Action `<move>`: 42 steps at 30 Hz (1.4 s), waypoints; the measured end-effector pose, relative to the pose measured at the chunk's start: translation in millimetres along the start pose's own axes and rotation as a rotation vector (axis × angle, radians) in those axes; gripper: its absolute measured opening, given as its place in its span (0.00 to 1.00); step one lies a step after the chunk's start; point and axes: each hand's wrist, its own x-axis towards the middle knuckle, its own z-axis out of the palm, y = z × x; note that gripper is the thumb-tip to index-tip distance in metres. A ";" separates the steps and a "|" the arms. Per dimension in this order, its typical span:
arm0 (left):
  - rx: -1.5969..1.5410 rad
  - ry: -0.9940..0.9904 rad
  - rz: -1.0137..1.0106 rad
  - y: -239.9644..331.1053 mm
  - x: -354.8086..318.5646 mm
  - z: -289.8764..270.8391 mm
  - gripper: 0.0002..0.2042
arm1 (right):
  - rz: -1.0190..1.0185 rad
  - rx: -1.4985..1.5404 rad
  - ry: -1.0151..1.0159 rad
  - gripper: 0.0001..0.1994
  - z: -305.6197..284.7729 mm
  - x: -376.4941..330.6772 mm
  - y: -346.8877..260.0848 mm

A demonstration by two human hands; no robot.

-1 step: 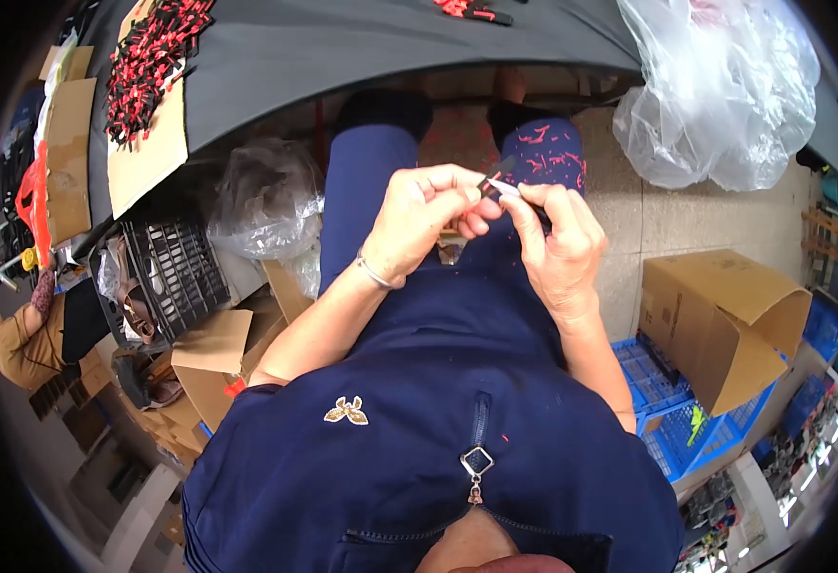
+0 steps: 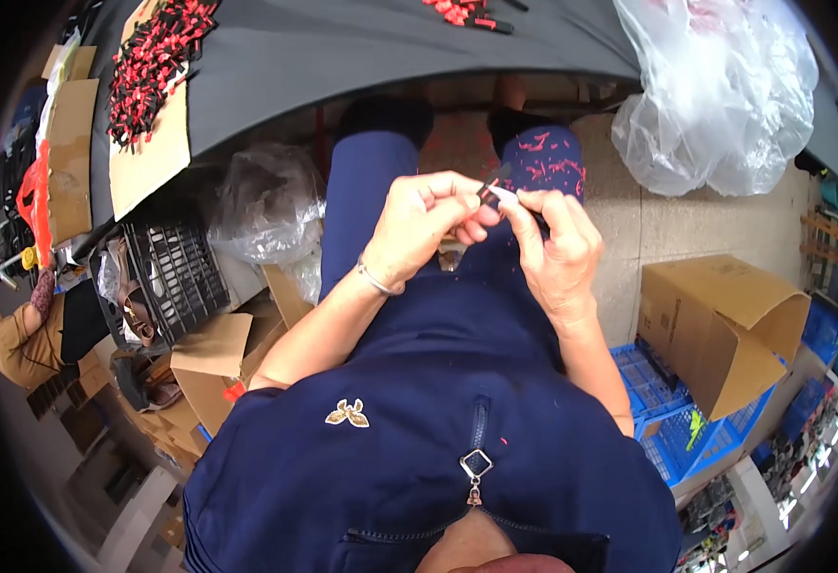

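Above my lap, my left hand (image 2: pixel 424 224) pinches a small black and red piece (image 2: pixel 489 189) between thumb and fingertips. My right hand (image 2: pixel 562 250) is closed on a small thin blade (image 2: pixel 505 194), pale and shiny, whose handle is hidden in the fingers. The blade's tip meets the piece, and the two hands almost touch. Thin red shavings (image 2: pixel 555 170) lie scattered over my right trouser knee. On the table's far left, a heap of similar black and red pieces (image 2: pixel 159 72) rests on a cardboard sheet (image 2: pixel 150 181).
The black-covered table (image 2: pixel 343 57) stands beyond my knees, with several more pieces (image 2: pixel 462 13) on it. Clear plastic bags hang at right (image 2: pixel 720 105) and lie at left (image 2: pixel 271 205). A cardboard box (image 2: pixel 715 320) sits on blue crates (image 2: pixel 667 439). Another person (image 2: pixel 32 334) is at far left.
The blade and the piece have shifted slightly against each other at my fingertips. My view has tilted a little, showing more of the pieces at the table's far edge. Both grips stay the same.
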 end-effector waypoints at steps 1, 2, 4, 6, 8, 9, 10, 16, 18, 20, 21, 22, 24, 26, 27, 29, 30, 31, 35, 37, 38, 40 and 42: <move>0.104 0.019 0.015 0.2 -1.1 -1.2 0.11 | 0.054 0.022 -0.022 0.07 -0.1 -1.2 -1.0; 0.098 0.033 0.017 1.2 -0.4 -7.3 0.10 | 0.135 0.104 -0.008 0.07 1.6 -0.2 -1.1; 0.176 0.121 0.111 15.5 4.6 -23.0 0.10 | 0.340 0.301 0.025 0.07 4.9 -4.6 5.1; 0.226 0.269 0.247 39.8 8.5 -49.0 0.10 | 0.398 0.361 0.039 0.07 6.8 -7.7 17.1; 0.306 0.434 0.445 72.9 15.1 -95.7 0.10 | 0.522 0.463 0.011 0.07 3.6 -4.2 16.6; 0.296 0.535 0.570 95.7 18.1 -123.5 0.09 | 0.507 0.467 0.018 0.07 2.9 -1.5 15.7; 0.251 0.655 0.697 113.8 26.7 -162.4 0.12 | 0.511 0.494 0.034 0.07 2.5 -0.2 16.3; 0.913 0.964 0.913 166.1 50.8 -189.8 0.16 | 0.625 0.558 0.047 0.07 8.2 7.2 21.1; 1.020 0.760 1.008 150.3 83.0 -148.0 0.13 | 0.616 0.562 0.028 0.07 12.8 8.0 22.7; 1.175 0.596 0.939 136.6 106.8 -88.3 0.09 | 0.588 0.549 0.010 0.08 15.5 10.3 24.6; 1.247 0.510 1.035 131.4 121.0 -74.0 0.09 | 0.586 0.551 0.007 0.08 16.1 13.0 23.1; 1.230 0.410 1.076 126.9 134.9 -59.0 0.10 | 0.582 0.544 -0.008 0.08 15.5 15.6 22.0; 1.322 0.183 1.162 123.1 169.9 -42.3 0.09 | 0.575 0.540 -0.008 0.08 16.2 17.0 25.8; 1.423 0.137 1.152 116.9 191.3 -28.9 0.07 | 0.578 0.543 0.004 0.08 16.4 17.7 30.5; 1.509 0.157 1.170 114.8 195.2 -23.6 0.07 | 0.580 0.550 0.015 0.08 16.4 17.6 32.9; 1.625 0.101 1.060 115.7 198.2 -20.0 0.07 | 0.578 0.530 0.022 0.08 16.2 16.2 37.3; 1.736 0.052 0.945 116.7 198.8 -18.2 0.06 | 0.572 0.512 0.024 0.08 15.9 15.5 38.9; 1.738 0.047 0.945 117.9 198.4 -16.3 0.06 | 0.575 0.513 0.028 0.08 15.6 15.5 40.3; 1.724 0.109 0.897 115.7 198.3 -18.8 0.05 | 0.599 0.568 0.042 0.08 16.0 14.2 43.9; 1.657 0.129 0.985 114.0 200.8 -26.0 0.04 | 0.586 0.575 0.046 0.08 14.4 15.2 43.6; 1.573 0.171 1.042 116.3 200.9 -26.4 0.04 | 0.582 0.571 0.062 0.08 13.3 16.3 43.4; 1.466 0.235 1.185 120.9 196.9 -30.1 0.04 | 0.572 0.568 0.077 0.08 10.0 18.9 41.7; 1.370 0.243 1.089 130.5 178.4 -15.6 0.04 | 0.618 0.590 0.109 0.08 6.1 21.1 40.4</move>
